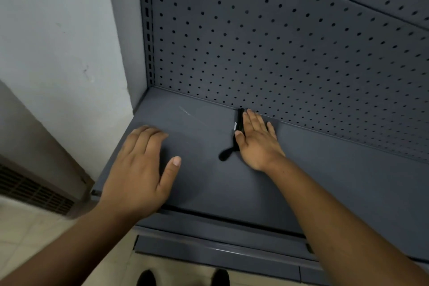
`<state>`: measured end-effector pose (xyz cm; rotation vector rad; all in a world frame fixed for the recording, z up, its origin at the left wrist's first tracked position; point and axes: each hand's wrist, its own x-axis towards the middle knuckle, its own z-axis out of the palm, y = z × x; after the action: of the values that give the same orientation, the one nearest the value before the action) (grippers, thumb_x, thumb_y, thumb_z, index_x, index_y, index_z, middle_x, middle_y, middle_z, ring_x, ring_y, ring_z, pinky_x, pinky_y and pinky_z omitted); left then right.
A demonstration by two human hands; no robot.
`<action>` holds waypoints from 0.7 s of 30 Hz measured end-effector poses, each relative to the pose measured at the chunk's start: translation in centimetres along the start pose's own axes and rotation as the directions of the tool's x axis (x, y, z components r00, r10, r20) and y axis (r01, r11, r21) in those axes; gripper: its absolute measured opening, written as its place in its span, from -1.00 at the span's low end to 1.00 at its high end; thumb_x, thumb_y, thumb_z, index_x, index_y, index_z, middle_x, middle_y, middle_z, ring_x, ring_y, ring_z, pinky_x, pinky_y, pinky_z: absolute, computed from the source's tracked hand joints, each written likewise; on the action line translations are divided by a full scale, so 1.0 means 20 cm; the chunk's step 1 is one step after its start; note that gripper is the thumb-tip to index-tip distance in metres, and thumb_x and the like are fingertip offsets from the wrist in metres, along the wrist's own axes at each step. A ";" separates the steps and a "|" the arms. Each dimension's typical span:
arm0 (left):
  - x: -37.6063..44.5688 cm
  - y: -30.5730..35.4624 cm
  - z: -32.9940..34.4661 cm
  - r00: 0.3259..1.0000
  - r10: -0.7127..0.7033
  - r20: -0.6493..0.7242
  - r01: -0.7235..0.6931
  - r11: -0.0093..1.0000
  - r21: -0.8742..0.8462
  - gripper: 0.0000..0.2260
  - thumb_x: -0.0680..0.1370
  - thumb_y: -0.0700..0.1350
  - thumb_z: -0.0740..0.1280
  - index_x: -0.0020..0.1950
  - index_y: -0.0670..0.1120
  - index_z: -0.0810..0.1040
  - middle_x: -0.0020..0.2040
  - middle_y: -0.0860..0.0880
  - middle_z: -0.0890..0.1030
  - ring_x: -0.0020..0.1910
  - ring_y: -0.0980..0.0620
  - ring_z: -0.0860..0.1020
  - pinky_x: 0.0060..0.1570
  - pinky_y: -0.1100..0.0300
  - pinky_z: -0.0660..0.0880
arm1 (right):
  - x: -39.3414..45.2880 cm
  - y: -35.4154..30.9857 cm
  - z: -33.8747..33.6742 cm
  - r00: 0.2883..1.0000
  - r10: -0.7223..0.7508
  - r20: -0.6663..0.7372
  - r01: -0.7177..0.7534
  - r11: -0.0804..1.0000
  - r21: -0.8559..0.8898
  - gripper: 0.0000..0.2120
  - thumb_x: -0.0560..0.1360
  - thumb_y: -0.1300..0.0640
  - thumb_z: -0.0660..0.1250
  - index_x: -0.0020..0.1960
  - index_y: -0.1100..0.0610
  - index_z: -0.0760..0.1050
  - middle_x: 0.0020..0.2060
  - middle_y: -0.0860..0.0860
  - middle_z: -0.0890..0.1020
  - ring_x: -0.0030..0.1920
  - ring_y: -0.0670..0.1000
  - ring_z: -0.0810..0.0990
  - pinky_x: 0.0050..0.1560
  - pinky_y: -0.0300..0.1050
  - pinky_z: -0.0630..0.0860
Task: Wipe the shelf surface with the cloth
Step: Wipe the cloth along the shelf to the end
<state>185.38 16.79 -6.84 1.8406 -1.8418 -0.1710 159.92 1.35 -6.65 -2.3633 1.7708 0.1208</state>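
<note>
The dark grey metal shelf point(336, 169) fills the middle of the head view. A black cloth point(239, 123) lies near its back edge, mostly hidden under my right hand point(257, 141). Only a narrow strip beside the fingers and a small tail point(225, 154) by the thumb show. My right hand lies flat on the cloth with the thumb against it. My left hand point(139, 169) rests palm down on the bare shelf near the front left corner, fingers apart, holding nothing.
A perforated grey back panel point(278, 42) rises behind the shelf. A white wall point(58, 42) closes the left side. A lower shelf lip point(209, 253) juts out below. A floor vent point(34, 190) and tiled floor lie at lower left. Faint scratches point(188, 111) mark the shelf's back left.
</note>
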 end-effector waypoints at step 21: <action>0.00 -0.15 -0.08 1.000 0.007 -0.011 -0.007 0.999 -0.042 -0.41 0.66 0.20 0.05 0.42 -0.23 0.45 0.38 -0.23 0.52 0.44 -0.24 0.39 0.46 -0.13 0.33 | -0.62 -0.25 0.10 0.994 -0.105 0.021 0.104 0.993 0.047 -0.34 0.57 -0.23 -0.32 0.59 0.01 -0.35 0.56 -0.13 -0.35 0.49 -0.21 -0.45 0.53 -0.02 -0.35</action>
<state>188.79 17.12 -6.77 1.8028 -1.8231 -0.1954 161.26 14.66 -5.86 -2.4063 1.6176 0.0919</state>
